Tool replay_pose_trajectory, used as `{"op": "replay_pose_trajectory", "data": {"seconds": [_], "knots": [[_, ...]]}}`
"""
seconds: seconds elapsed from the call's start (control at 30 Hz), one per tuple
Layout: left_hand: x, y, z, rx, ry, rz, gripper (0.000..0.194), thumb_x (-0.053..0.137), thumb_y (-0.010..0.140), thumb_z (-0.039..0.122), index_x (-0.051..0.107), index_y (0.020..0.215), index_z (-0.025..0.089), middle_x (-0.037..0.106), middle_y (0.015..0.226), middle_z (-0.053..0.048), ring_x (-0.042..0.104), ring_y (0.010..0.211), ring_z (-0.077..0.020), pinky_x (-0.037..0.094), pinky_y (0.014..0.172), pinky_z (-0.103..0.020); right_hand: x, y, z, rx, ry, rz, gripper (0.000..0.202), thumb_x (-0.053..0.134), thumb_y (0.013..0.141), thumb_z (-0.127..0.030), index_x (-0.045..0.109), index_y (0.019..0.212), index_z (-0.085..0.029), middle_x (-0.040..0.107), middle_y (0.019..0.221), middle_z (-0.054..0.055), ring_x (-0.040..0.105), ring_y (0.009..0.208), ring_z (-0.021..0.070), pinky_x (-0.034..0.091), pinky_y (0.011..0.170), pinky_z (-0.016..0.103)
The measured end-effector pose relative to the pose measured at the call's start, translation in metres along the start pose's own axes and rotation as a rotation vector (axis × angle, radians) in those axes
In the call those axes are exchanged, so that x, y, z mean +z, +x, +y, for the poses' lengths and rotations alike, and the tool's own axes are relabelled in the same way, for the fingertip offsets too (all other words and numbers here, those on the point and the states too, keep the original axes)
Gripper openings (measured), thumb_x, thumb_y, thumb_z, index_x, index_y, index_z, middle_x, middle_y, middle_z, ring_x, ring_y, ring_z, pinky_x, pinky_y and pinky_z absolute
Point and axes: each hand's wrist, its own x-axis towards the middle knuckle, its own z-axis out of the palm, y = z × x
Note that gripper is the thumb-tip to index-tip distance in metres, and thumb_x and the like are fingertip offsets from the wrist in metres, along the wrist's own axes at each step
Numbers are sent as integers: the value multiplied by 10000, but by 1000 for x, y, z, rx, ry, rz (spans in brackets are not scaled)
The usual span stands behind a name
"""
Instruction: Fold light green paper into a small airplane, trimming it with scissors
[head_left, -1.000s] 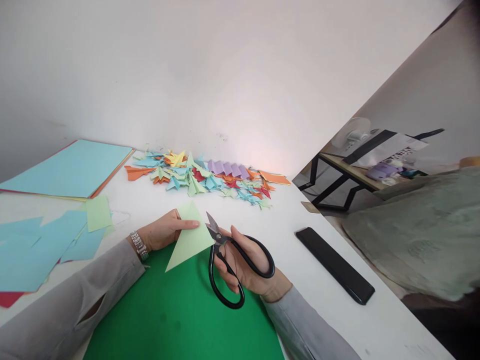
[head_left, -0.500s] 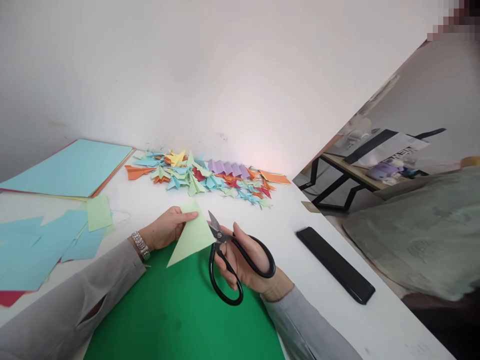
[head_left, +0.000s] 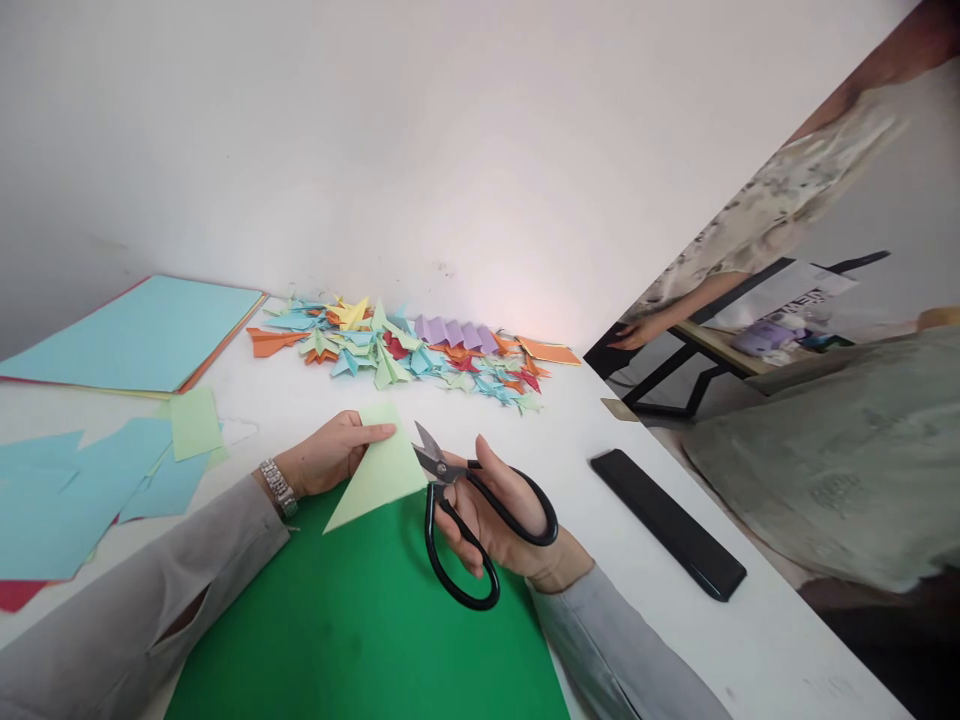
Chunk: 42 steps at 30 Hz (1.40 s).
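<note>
My left hand [head_left: 334,452] pinches a pale green piece of paper [head_left: 379,475] along its upper left side, thumb on top. The paper is cut or folded to a slanted shape, with a point at its lower left. Black-handled scissors [head_left: 450,475] rest in my right hand [head_left: 502,525], thumb and fingers through the loops. Their blades are a little apart and point up and left, beside the paper's right edge; whether they touch it I cannot tell. Both hands are above a green sheet [head_left: 367,620] on the white table [head_left: 555,425].
Folded coloured paper shapes [head_left: 397,350] lie in a row along the wall. Stacked large blue sheets [head_left: 142,335] and loose blue pieces [head_left: 67,500] are on the left. A long black case [head_left: 667,525] lies at right. Beyond the table edge, a person's arm [head_left: 690,300] shows near a low table.
The scissors and my right hand have shifted slightly right, and the paper's lower point a little left. Another person has come into view on the right, with an arm hanging down.
</note>
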Motion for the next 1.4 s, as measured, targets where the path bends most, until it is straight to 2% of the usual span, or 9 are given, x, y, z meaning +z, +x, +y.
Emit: {"op": "replay_pose_trajectory", "data": {"seconds": [0.17, 0.33, 0.43, 0.57, 0.73, 0.9, 1.07, 1.23, 1.4], "knots": [[-2, 0, -1, -18, 24, -55, 240, 726, 686, 290, 625, 639, 78, 679, 628, -76, 644, 577, -144, 500, 539, -220, 1, 1, 1, -32, -25, -4, 682, 202, 844, -678, 408, 1254, -173, 594, 563, -6, 498, 340, 115, 422, 339, 217], [1, -1, 1, -43, -39, 19, 266, 722, 694, 287, 528, 603, 128, 631, 547, -18, 599, 475, -127, 483, 439, -222, -2, -1, 3, -40, -65, 26, 635, 238, 865, -640, 443, 1225, -158, 606, 579, 2, 514, 349, 117, 420, 350, 220], [2, -1, 1, -89, 2, -54, 274, 660, 747, 344, 551, 631, 121, 612, 524, -32, 589, 440, -157, 472, 381, -256, -2, 0, 5, -41, -62, 43, 624, 268, 855, -646, 462, 1194, -159, 614, 585, 6, 533, 358, 123, 420, 348, 219], [3, 0, 0, -101, -11, -99, 271, 592, 804, 345, 603, 706, 93, 640, 566, -75, 626, 504, -175, 484, 408, -245, 1, 3, 5, -67, -52, 59, 601, 333, 842, -640, 485, 1152, -149, 619, 597, 14, 542, 365, 125, 429, 349, 222], [4, 0, -1, -142, -57, -149, 283, 583, 812, 342, 620, 870, 68, 695, 798, -153, 664, 609, -189, 515, 456, -239, 6, 2, 3, -81, -50, 113, 601, 333, 844, -638, 489, 1142, -140, 610, 574, 14, 535, 359, 125, 415, 338, 216], [0, -1, -3, -167, -70, -214, 265, 637, 779, 275, 622, 954, 76, 700, 841, -142, 675, 649, -184, 543, 511, -230, 5, 2, 3, -73, -41, 113, 591, 346, 843, -632, 484, 1146, -144, 625, 582, 22, 534, 358, 126, 418, 338, 214], [-1, -2, -5, -184, -53, -199, 266, 656, 765, 276, 624, 934, 74, 701, 871, -156, 676, 644, -176, 540, 510, -215, 5, 3, 4, -66, -34, 125, 570, 335, 854, -619, 532, 1080, -134, 622, 578, 25, 531, 356, 123, 418, 339, 215], [2, -1, -6, -184, -35, -148, 266, 670, 753, 296, 626, 899, 78, 701, 868, -149, 684, 668, -181, 558, 560, -231, 9, 5, 7, -57, 12, 199, 559, 333, 866, -597, 575, 1009, -114, 611, 562, 27, 513, 344, 112, 404, 334, 209], [4, -1, -7, -177, -15, -152, 280, 675, 746, 312, 633, 897, 80, 694, 857, -142, 683, 679, -188, 563, 590, -253, 10, 6, 7, -54, 62, 187, 555, 314, 877, -583, 559, 1068, -123, 601, 570, 17, 505, 344, 111, 401, 337, 213]]}}
